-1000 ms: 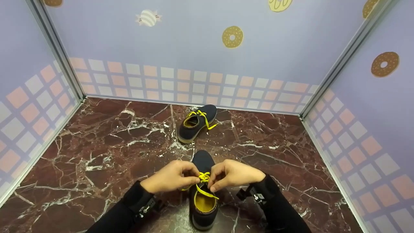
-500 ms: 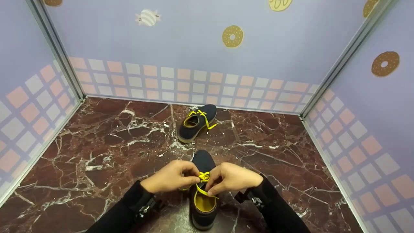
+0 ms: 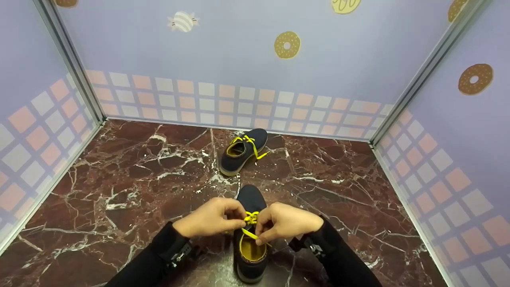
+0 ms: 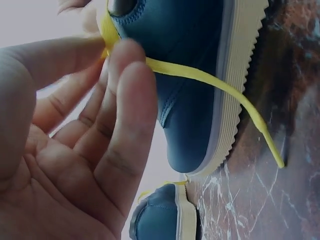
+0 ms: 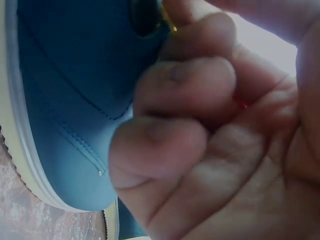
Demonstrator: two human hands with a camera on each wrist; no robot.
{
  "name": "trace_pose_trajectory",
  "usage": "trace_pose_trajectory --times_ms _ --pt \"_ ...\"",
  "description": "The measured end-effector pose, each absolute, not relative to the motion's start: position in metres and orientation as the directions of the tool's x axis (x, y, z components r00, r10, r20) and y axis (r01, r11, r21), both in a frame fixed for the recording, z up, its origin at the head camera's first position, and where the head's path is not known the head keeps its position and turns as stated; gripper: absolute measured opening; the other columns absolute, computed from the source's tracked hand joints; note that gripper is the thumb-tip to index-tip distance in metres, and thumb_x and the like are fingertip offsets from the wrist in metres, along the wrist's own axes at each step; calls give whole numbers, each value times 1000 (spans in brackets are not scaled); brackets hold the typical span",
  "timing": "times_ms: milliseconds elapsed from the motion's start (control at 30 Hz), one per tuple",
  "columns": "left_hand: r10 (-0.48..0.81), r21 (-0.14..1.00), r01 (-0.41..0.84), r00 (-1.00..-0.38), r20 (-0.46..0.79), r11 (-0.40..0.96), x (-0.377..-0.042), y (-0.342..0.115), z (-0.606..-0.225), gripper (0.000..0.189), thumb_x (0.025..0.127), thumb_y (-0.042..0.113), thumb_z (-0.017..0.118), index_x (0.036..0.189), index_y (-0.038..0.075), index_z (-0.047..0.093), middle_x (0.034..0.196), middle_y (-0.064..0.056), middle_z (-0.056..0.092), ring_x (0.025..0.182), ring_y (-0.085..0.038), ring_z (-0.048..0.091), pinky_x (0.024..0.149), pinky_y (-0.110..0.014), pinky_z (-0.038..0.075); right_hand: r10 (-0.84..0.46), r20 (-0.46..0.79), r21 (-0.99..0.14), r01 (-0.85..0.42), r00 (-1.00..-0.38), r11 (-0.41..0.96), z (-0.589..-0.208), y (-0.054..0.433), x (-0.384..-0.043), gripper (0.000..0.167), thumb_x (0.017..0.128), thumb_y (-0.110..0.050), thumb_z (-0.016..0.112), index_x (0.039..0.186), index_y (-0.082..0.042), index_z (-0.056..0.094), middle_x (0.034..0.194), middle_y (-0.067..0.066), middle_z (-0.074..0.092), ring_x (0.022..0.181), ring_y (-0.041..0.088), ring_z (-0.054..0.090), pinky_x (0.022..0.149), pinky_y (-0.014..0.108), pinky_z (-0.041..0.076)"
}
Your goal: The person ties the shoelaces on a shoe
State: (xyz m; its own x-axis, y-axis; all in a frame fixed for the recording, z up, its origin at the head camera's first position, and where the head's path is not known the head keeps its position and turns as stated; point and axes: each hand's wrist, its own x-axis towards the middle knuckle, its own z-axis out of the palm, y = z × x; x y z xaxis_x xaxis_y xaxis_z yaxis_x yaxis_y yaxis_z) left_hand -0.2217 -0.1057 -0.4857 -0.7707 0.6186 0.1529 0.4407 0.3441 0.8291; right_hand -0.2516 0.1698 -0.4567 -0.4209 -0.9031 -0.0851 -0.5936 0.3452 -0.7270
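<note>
A dark navy shoe [image 3: 250, 195] with a yellow lining stands on the floor between the two hands, toe pointing away. Its yellow shoelace [image 3: 249, 234] is crossed at the eyelets, and one end runs over the shoe's opening. My left hand [image 3: 213, 217] pinches the lace between thumb and forefinger at the lacing; in the left wrist view a loose lace end [image 4: 200, 75] hangs down that side to the floor. With thumb and forefinger, my right hand [image 3: 291, 221] pinches the other end above the opening. Its remaining fingers [image 5: 172, 90] are curled beside the shoe.
A second navy shoe [image 3: 259, 138] with yellow laces lies farther off, near the back wall [image 3: 239, 52], one lace end trailing to its right. Reddish-brown marble floor [image 3: 159, 187] surrounds both shoes. Patterned panels stand on the left and right.
My right hand has moved slightly down and left onto the lace end, which now pulls straighter over the opening. My left hand has stayed in place at the lacing.
</note>
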Motion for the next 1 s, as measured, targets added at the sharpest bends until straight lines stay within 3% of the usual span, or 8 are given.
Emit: trace_pose_trajectory --times_ms 333,533,767,1000 --pt "662 821 499 -718 213 277 -221 -106 -486 17 101 11 80 117 10 80 96 1 77 76 -5 67 67 -26 61 -907 -119 -738 -575 -403 353 -455 174 -255 11 97 -25 89 93 -19 81 82 -21 66 69 -5 55 63 15 44" --pt "679 816 521 -695 237 248 -221 -108 -484 10 100 10 83 109 9 80 103 -6 79 77 -5 69 66 -27 63 -913 -131 -741 -573 -388 350 -455 177 -258 11 99 -27 87 95 -19 81 83 -21 67 71 -4 56 65 16 45" --pt "692 764 578 -676 252 286 -222 -109 -483 11 95 8 86 103 11 80 100 1 77 79 -2 66 72 -27 62 -919 -148 -768 -543 -365 339 -455 187 -267 12 99 -29 87 95 -19 83 85 -17 69 75 0 59 68 17 46" --pt "686 757 576 -686 243 308 -222 -109 -483 10 96 15 88 100 13 79 97 5 76 78 -1 66 72 -25 61 -914 -175 -804 -482 -367 348 -459 195 -276 11 97 -26 89 94 -16 85 87 -13 72 75 1 59 63 18 46"
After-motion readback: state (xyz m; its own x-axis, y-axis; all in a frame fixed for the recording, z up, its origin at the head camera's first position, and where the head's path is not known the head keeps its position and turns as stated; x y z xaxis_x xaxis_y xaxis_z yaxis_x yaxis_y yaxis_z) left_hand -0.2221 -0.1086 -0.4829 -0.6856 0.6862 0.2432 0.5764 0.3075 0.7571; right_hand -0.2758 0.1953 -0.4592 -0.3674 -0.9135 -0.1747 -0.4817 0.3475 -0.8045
